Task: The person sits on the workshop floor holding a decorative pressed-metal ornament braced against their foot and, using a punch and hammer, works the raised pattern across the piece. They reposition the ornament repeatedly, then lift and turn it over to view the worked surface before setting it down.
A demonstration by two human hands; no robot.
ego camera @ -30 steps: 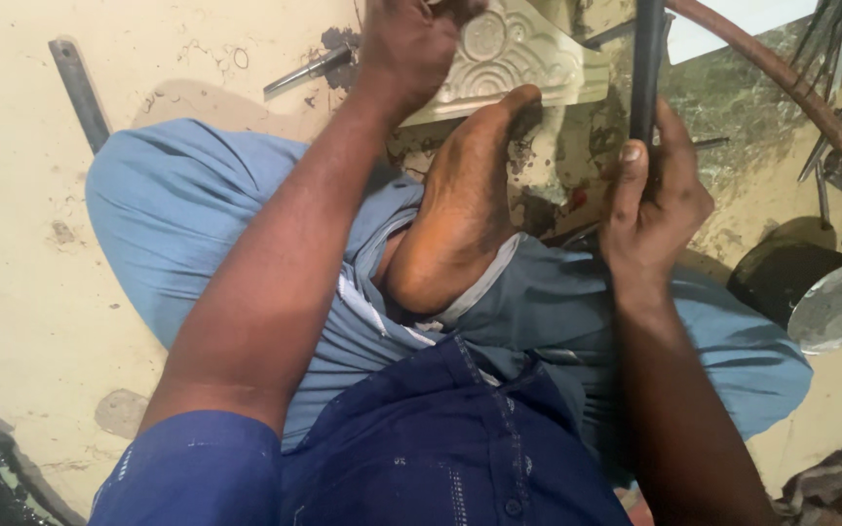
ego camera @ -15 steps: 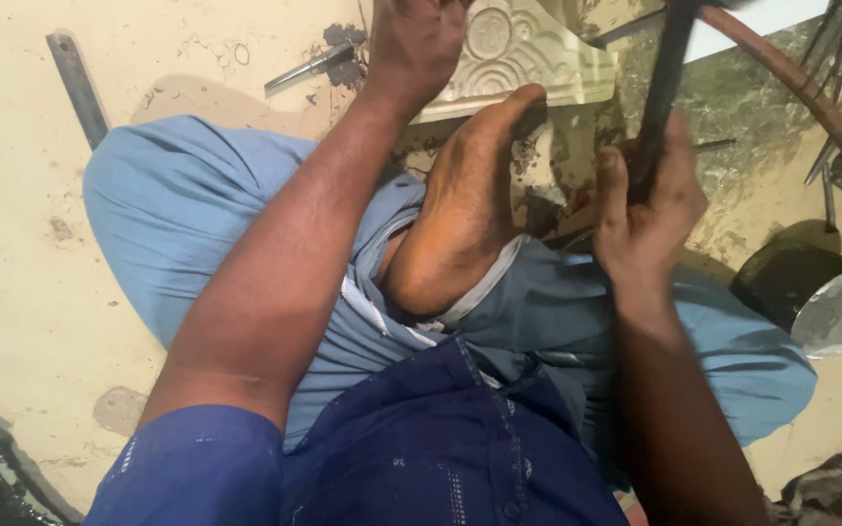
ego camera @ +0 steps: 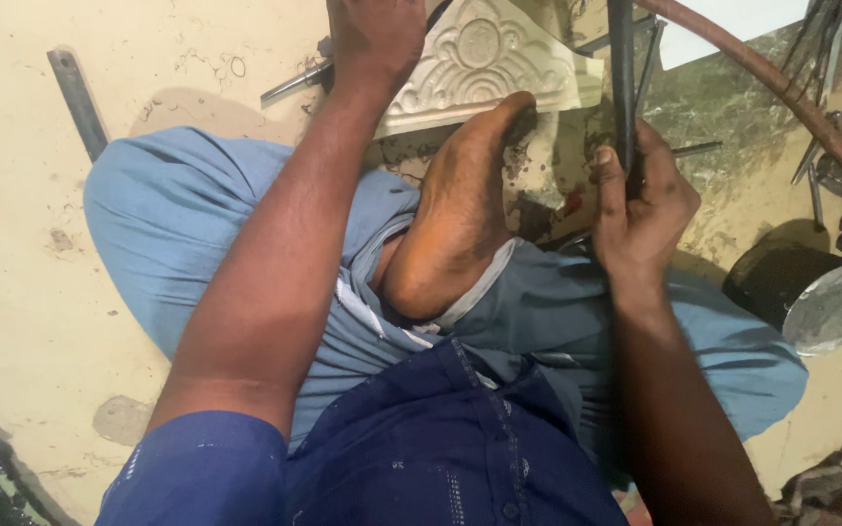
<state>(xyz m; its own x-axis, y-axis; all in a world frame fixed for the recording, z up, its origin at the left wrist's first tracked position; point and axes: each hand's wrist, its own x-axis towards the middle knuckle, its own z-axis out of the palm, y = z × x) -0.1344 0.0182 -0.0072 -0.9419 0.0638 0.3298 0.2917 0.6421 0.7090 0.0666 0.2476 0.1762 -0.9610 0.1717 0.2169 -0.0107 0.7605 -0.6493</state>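
Head view: a dark metal rod (ego camera: 622,68) is clenched in the right hand (ego camera: 640,200); the carved stone panel (ego camera: 484,63), judged heavy, stiff and brittle, is pressed under the left hand (ego camera: 374,37), best gripped by its edges.

Carved stone panel (ego camera: 484,68) pale, matt; rod (ego camera: 622,78) dark metal.

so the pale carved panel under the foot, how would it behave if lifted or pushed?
The carved panel looks like stone or plaster: probably rigid and heavy for its size. Its fine relief and thin edges may chip. Lying flat, it should slide, not roll.
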